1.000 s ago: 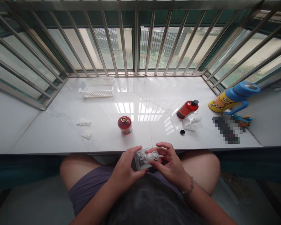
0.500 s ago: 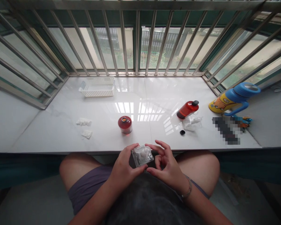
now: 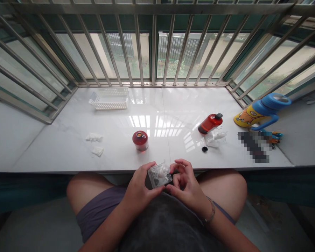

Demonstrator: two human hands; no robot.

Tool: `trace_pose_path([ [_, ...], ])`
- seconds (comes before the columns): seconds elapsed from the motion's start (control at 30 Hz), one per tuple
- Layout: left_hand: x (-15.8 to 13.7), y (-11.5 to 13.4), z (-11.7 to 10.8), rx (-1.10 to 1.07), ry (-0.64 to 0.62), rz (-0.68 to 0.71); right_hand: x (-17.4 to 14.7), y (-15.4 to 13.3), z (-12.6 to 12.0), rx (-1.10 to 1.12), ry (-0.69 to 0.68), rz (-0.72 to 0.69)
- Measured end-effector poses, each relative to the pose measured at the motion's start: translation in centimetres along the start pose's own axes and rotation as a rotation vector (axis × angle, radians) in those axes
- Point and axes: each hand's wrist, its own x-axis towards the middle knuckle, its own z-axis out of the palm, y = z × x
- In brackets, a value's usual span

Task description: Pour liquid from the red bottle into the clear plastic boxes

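Above my lap, just off the table's front edge, my left hand [image 3: 140, 182] is closed on a clear plastic package [image 3: 156, 180], its thumb below and its fingers along the left side. A white pump head [image 3: 163, 170] shows in the package, and a thin clear edge stands up behind it. My right hand [image 3: 183, 178] is at the package's right side, thumb and index finger apart, other fingers curled. Its index fingertip is at the pump head; whether it presses on it is hard to tell. Beyond stands a red bottle [image 3: 140, 141] with an uncapped neck.
Another red bottle [image 3: 210, 124] with a dark cap stands right, near clear packaging [image 3: 216, 137] and a small black cap [image 3: 204, 149]. A blue-yellow flask [image 3: 259, 111] is farther right. Crumpled tissues [image 3: 94, 136] and a white basket [image 3: 109, 101] are left. Metal bars [image 3: 154, 45] line the window.
My right index finger has drawn back to the right from the package's top. The pump head now sticks up more clearly, with a clear edge raised behind it. My left hand holds still.
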Motion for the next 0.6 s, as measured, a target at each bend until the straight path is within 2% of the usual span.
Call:
trace_pose_path([
  [0.13,-0.1,-0.1,0.2,0.010,-0.009,0.024,0.0,-0.3,0.1,-0.010,-0.035,0.024],
  [0.6,-0.2,0.4,0.3,0.071,-0.011,0.202,-0.1,1.2,-0.5,-0.276,0.080,-0.071],
])
